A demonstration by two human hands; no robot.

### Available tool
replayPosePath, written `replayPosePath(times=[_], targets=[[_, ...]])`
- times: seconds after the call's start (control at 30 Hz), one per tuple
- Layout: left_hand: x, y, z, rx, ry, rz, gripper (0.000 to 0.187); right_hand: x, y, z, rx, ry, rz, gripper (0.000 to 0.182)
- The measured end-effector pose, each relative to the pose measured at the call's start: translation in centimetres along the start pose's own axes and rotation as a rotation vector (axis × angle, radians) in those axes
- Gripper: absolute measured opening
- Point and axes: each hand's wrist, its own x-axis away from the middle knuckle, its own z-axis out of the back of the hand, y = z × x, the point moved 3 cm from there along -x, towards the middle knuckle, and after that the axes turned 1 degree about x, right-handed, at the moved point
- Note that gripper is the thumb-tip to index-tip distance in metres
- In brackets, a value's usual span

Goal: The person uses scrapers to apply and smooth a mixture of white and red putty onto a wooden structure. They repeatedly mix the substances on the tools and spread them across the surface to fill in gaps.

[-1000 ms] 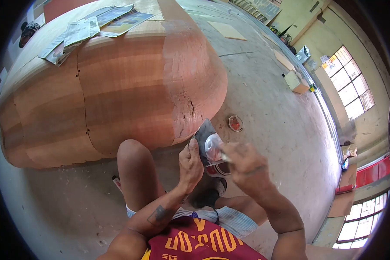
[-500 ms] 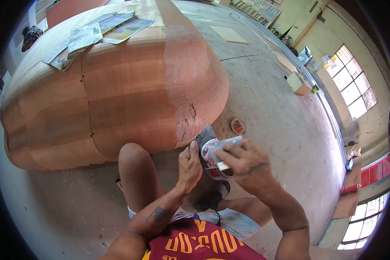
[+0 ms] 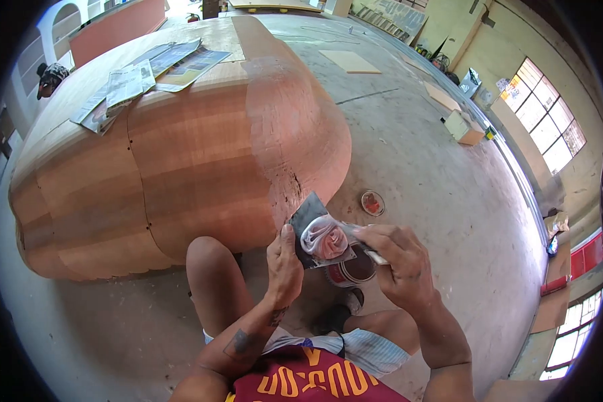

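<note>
My left hand grips the edge of a dark flat mixing board, thumb on top. A swirled mound of pink and white putty lies on the board. In my right hand is a putty knife, fingers closed round it, its blade at the right side of the putty. Below the board stands an open can, partly hidden. Just ahead is a large curved wooden form, with a pinkish filler coat on its right end and a dark crack low in that coat.
Newspapers lie on top of the wooden form. A round lid with red residue rests on the floor to the right. Farther off are a flat panel and a box. Another person's head shows at the far left.
My right hand has shifted right and slightly down with the putty knife, uncovering the putty. The putty now looks more swirled. The left hand still holds the board, now turned more toward the camera.
</note>
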Motion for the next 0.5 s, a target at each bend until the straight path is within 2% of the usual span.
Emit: replayPosePath(times=[0.1,0.2,0.3,0.4,0.5], targets=[[0.2,1.3,-1.1,0.182,-0.027,0.051,0.045,1.9,1.0,-1.4,-0.356,0.153,-0.188,0.037],[0.7,1.4,-1.3,0.358,-0.085,0.109,0.044,4.4,1.4,-3.6,-0.530,0.293,-0.293,0.034],[1.2,1.0,-1.6,0.429,-0.115,0.116,0.044,6.0,0.5,-4.8,-0.505,0.423,-0.335,0.036],[1.5,0.9,-1.6,0.421,-0.129,0.128,0.043,6.5,-0.3,-5.6,-0.703,0.527,-0.372,0.037],[1.5,1.0,-1.8,0.392,-0.109,0.115,0.043,7.2,-0.2,-6.5,-0.694,0.513,-0.342,0.037]])
